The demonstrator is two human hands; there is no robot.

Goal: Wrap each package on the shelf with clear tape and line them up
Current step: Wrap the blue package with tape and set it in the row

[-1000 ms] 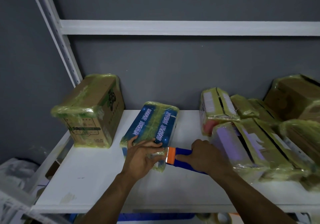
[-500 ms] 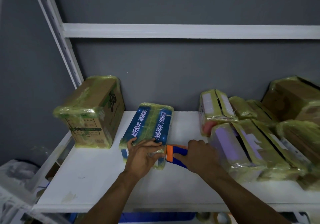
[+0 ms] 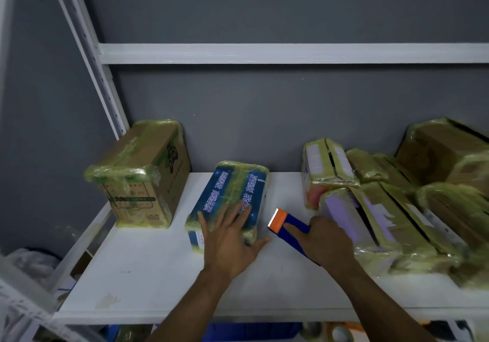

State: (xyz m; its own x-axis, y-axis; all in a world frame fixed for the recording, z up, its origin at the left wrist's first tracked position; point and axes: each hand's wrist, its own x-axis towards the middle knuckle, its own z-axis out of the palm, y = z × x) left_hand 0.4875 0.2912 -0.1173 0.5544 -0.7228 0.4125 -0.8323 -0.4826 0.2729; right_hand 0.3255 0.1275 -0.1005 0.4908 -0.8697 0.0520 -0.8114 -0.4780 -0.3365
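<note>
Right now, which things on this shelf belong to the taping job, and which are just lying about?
Job: blue package, under the flat left hand; tape dispenser, gripped by the right hand; brown carton at left; pile of wrapped packages at right.
Lying about: crumpled plastic at lower left; blue item below the shelf, too hidden to identify.

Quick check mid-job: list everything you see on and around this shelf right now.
cardboard box: 1, brown under yellowish tape, shelf's left end
blue package: 1, blue, taped, flat mid-shelf
wrapped packages: several, count unclear, yellowish wrap, piled at right
tape dispenser: 1, blue handle, orange head, right of blue package
shelf: 1, white, under everything
crossbeam: 1, white, above, against grey wall
left hand: 1, fingers spread flat on the blue package
right hand: 1, grips the tape dispenser's handle
</note>
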